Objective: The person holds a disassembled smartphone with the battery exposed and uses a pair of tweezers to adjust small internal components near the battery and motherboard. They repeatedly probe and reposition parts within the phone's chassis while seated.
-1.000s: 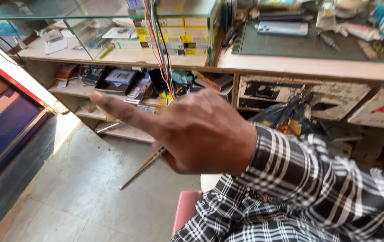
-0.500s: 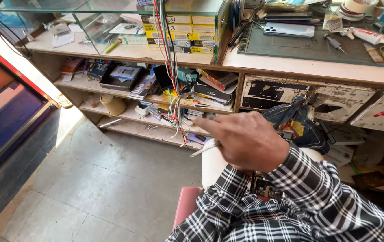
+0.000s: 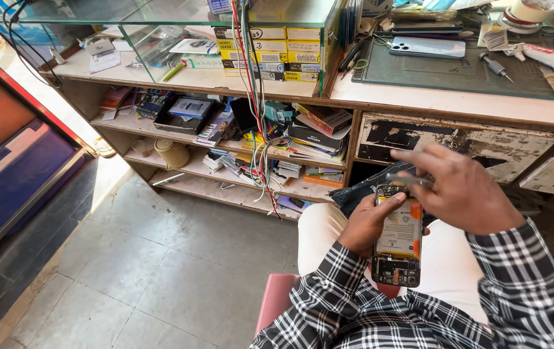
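My left hand [image 3: 362,227] grips an opened phone [image 3: 398,244] by its left edge over my lap; the back cover is off, so the battery and circuit boards show. My right hand [image 3: 463,192] hovers over the phone's top end and pinches a thin metal tool [image 3: 410,180], which looks like tweezers. The tool's tip lies close to the phone's upper edge, and I cannot tell if it touches. Both arms wear black-and-white checked sleeves.
Ahead, a worn wooden workbench [image 3: 458,103] carries a grey mat [image 3: 458,68] with a light phone [image 3: 427,46], a screwdriver [image 3: 495,66] and a tube. A glass case [image 3: 160,16], cluttered shelves [image 3: 225,161] and hanging cables [image 3: 254,110] fill the left. I sit on a pink stool [image 3: 275,300] above tiled floor.
My right hand, stretched out to the left with the thin tool, has drawn back to the right over the phone. My left hand and the phone have come into view.
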